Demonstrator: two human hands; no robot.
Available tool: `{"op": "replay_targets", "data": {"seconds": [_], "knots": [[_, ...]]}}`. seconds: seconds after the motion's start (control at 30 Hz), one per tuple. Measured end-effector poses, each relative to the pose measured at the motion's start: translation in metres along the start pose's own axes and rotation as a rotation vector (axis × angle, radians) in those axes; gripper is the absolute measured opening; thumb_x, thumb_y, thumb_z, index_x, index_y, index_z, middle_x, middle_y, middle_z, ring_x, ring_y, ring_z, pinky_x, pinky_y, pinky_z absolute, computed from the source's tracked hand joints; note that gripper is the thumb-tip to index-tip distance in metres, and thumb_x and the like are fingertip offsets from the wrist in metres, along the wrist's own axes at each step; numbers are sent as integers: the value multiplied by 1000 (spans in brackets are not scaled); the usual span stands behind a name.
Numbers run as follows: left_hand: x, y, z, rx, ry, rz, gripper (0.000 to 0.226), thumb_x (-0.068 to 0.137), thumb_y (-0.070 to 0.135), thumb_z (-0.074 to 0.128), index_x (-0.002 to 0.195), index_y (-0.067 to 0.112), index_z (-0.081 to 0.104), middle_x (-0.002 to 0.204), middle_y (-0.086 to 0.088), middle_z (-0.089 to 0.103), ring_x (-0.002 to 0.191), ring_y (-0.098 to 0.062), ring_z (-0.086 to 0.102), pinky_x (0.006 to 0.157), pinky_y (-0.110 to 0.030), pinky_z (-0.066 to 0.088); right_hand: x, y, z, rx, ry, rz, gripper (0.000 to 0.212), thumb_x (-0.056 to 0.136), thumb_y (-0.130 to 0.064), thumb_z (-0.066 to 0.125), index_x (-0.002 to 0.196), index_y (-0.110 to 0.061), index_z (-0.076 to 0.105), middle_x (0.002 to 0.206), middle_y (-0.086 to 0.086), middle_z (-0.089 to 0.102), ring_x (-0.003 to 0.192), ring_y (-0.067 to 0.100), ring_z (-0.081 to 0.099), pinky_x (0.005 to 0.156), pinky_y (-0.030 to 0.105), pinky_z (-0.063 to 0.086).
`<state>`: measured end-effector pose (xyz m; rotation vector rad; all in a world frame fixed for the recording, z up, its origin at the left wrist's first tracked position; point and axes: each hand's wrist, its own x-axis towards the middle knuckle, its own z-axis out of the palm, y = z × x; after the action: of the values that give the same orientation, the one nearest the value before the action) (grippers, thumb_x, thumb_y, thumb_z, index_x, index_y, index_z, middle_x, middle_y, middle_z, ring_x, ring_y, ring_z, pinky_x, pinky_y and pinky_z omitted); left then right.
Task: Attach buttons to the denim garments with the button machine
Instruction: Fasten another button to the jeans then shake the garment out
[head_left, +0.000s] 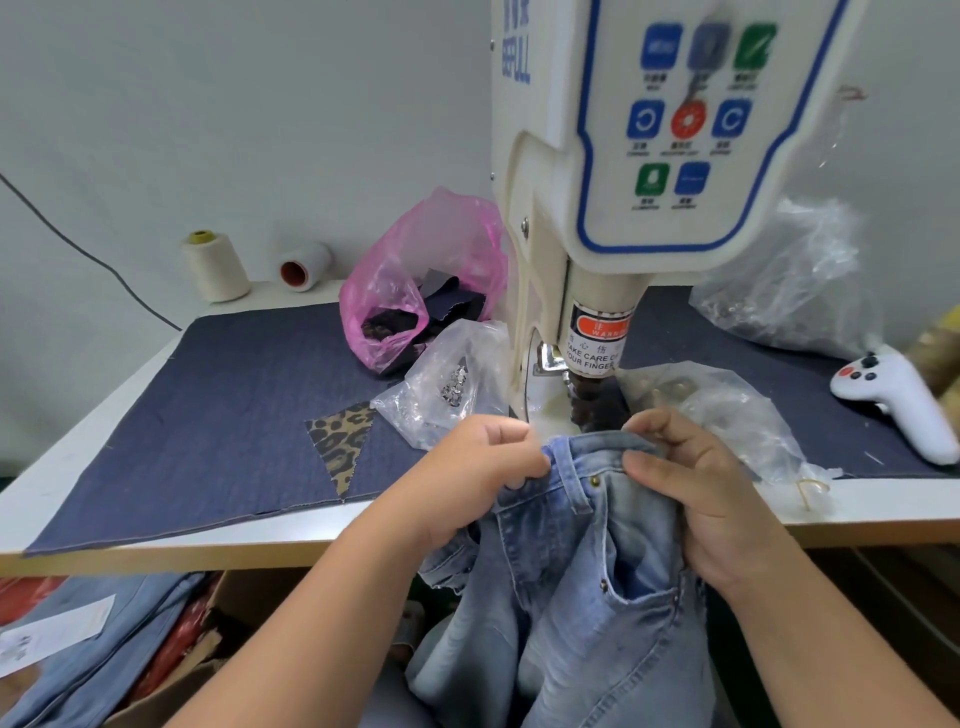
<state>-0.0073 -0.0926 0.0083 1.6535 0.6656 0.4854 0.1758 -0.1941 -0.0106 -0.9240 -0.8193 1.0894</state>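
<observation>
My two hands hold a pair of light blue, faded jeans (582, 571) at the waistband, right under the head of the white button machine (597, 208). My left hand (483, 467) has its fingers curled, pinching the waistband's left end; my right hand (691, 483) pinches the band's right part between thumb and bent fingers and gathers the cloth below. The waistband runs left to right between my hands, and the legs hang down off the desk's (156, 556) front edge toward me. A small brass rivet (595, 483) shows just below the band, between my hands.

Straight beyond my hands stands the machine's dark punch, with an orange warning label (600, 327) above it. A dark blue denim mat (218, 415) covers the desk. Beyond my left hand lies a clear, crinkled plastic bag of small metal parts (452, 387), touching a pink plastic bag (426, 270) of dark cloth scraps. Left of my left hand lies a leopard-print triangle of cloth (340, 441). Far beyond that stand two cream thread cones (215, 265), one upright and one on its side. Just beyond my right hand is another clear bag (727, 410), and farther right a white pistol-shaped handheld device (898, 400). Below my left arm, under the desk, more blue denim (93, 654) is piled.
</observation>
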Motion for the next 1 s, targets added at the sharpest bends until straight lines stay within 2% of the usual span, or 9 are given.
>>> {"op": "replay_targets", "data": {"seconds": [0.13,0.2,0.27,0.37,0.5,0.67,0.8,0.9,1.0], "knots": [[-29,11,4,-93,-140,3,20,69,29,65,63,14,54,67,-10,45,60,-36,33,61,-49,25,-32,-16,11,-88,-81,-77,24,58,-15,80,80,-22,72,76,6,70,67,15,68,60,24,56],[-43,19,5,-185,-306,8,21,74,20,66,89,5,68,88,-17,63,78,-31,59,79,-47,46,-46,-24,18,-144,-88,-134,23,63,-10,77,80,-25,72,75,4,70,67,14,67,60,23,55],[-55,26,6,-211,-443,13,39,78,11,66,115,-2,67,108,-20,66,98,-31,63,94,-45,50,-56,-33,26,-230,-88,-209,25,67,-6,73,80,-28,72,75,2,71,67,12,67,60,21,54],[-70,37,12,-251,-516,64,44,78,5,66,120,-9,62,109,-17,65,100,-28,62,94,-40,49,-68,-46,40,-329,-114,-318,29,71,-5,71,83,-31,71,77,-2,72,71,9,68,63,19,54],[-82,41,15,-378,-455,104,38,76,2,66,113,-7,67,108,-22,64,100,-35,61,96,-48,48,-76,-51,52,-419,-64,-364,25,72,-13,75,88,-31,69,85,-2,73,80,11,69,71,22,55],[-94,43,10,-501,-314,84,33,69,3,67,100,-3,73,94,-21,71,83,-32,70,80,-39,58,-90,-36,60,-891,322,-548,24,71,-36,76,89,-34,61,97,-15,61,96,4,59,83,10,43],[-95,47,6,-620,-186,73,41,62,5,68,101,-7,69,94,-26,68,81,-36,67,79,-44,57,-117,-27,60,-917,162,-596,16,80,-44,63,84,-29,62,87,-8,62,84,10,62,74,14,44],[-95,53,5,-652,-181,78,47,62,6,65,106,-9,65,101,-30,63,90,-42,62,85,-48,53,-134,-16,66,-1030,22,-455,48,71,-70,64,107,-39,58,116,-15,57,112,9,57,90,16,43],[-94,61,2,-654,-150,78,52,61,9,65,110,-10,64,108,-33,59,99,-46,57,90,-50,51,-143,4,69,-1079,172,-369,87,44,-73,70,125,-50,44,144,-23,36,135,-2,37,103,17,35]]}}
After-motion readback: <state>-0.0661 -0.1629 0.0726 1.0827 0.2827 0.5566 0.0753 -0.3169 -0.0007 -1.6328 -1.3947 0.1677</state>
